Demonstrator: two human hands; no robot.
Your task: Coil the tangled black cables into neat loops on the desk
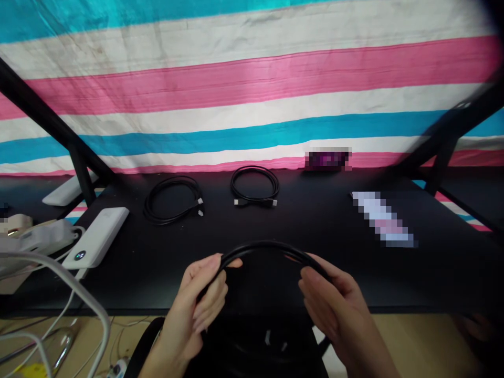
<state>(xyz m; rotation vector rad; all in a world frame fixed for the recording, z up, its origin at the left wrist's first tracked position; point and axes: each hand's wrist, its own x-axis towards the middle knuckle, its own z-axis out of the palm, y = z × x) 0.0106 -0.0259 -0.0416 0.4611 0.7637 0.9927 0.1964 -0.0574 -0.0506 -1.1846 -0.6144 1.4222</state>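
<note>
A black cable (pixel 268 244) bends in an arch between my two hands, just above the table's front edge. My left hand (pixel 207 294) is closed around its left side, thumb on top. On the other side, my right hand (pixel 333 296) grips the cable with the fingers curled round it. Lower down, against dark clothing, two small pale pieces show dimly; I cannot make out whether they are the cable's plugs. Farther back on the table lie two coiled black cables: a left coil (pixel 173 199) with pale plug ends, and a right coil (pixel 255 184) with plugs at its front.
The black table (pixel 275 223) holds a white power bank (pixel 98 237) at left, near a white power strip (pixel 43 236) and looping white cords (pixel 94 302). Pixelated items lie at right and back. Dark frame bars slant at both sides before a striped sheet (pixel 236 89).
</note>
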